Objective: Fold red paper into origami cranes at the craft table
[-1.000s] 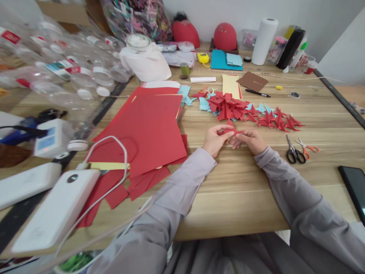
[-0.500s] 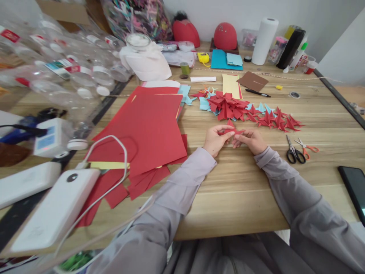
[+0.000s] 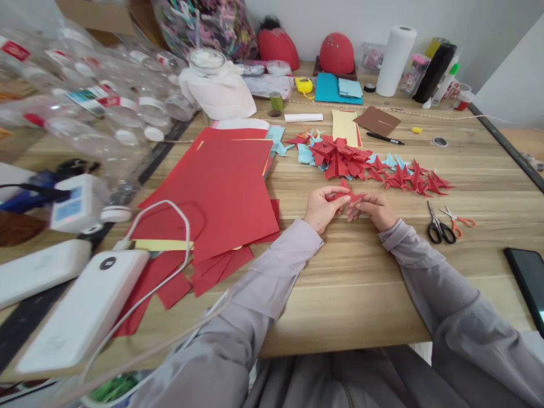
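Between my two hands is a small piece of folded red paper (image 3: 345, 194), with one pointed tip standing up. My left hand (image 3: 322, 206) pinches its left side between thumb and fingers. On the other side, my right hand (image 3: 374, 209) is closed on the paper's right end; its fingertips partly hide the fold. Just beyond my hands lies a heap of red folded paper cranes (image 3: 340, 156), with light blue ones (image 3: 389, 161) among them. A stack of red paper sheets (image 3: 229, 192) spreads to the left of my left hand.
Black-handled scissors (image 3: 440, 226) and orange-handled scissors (image 3: 459, 222) lie right of my right hand. A phone (image 3: 527, 283) is at the right edge. White power banks (image 3: 85, 317) with a cable, and plastic bottles (image 3: 114, 119), crowd the left side.
Hands and folded paper keep almost the same place and grip. The whole view has shifted very slightly.
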